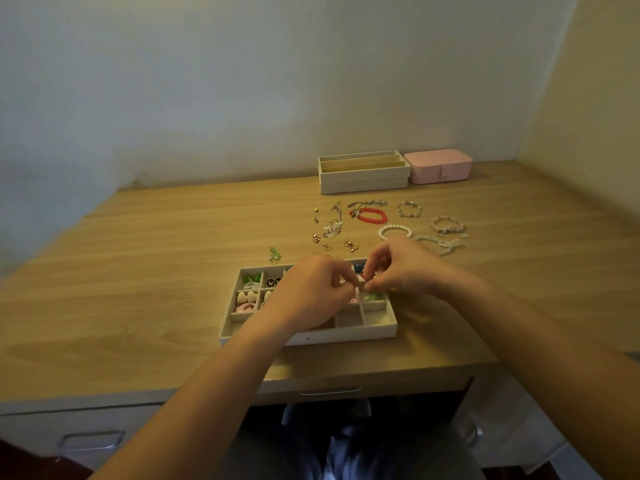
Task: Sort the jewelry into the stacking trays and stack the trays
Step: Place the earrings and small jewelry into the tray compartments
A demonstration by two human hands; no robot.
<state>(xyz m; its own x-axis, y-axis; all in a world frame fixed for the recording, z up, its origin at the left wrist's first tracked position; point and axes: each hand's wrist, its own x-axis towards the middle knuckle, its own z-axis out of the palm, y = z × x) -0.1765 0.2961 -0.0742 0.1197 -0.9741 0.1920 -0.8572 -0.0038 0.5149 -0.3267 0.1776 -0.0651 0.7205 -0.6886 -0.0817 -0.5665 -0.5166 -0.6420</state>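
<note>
Left hand (308, 296) hides middle of tray (346, 336). Right hand (405, 268) hides far corner. Cannot tell what sits between fingertips (375, 280).

Wooden desk (138, 271) in pale-walled corner (207, 81); drawers (86, 431) beneath.

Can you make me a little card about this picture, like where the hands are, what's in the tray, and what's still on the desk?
Hands: left hand and right hand, fingertips together over the tray; anything held is too small to tell
Tray: divided tray, some compartments hold small pieces, front right ones look empty
Loose on desk: red bracelet, pearl bracelet, earrings
At back: stacked trays, pink box
</note>
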